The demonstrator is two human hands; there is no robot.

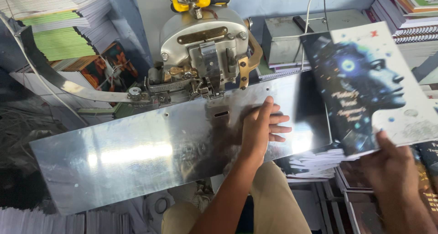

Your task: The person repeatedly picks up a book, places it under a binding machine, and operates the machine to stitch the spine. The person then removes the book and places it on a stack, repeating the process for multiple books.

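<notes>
Stacks of printed books crowded the workshop around a shiny tilted steel work plate (137,152). The right hand (392,163) gripped a glossy dark-covered booklet (365,88) by its lower edge, right of the plate; the left hand (262,124) lay open and empty on the plate, just below the grey metal stitching head (203,56), where fingers risked a pinch, and the loosely held booklet could have slipped.

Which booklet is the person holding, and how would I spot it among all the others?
Start at the long shiny metal plate under the grey machine. Just past its right end, the right hand lifts one booklet above the flat stacks. Its cover alone is raised and shows a blue glowing face in profile, dark left, white right.
</notes>
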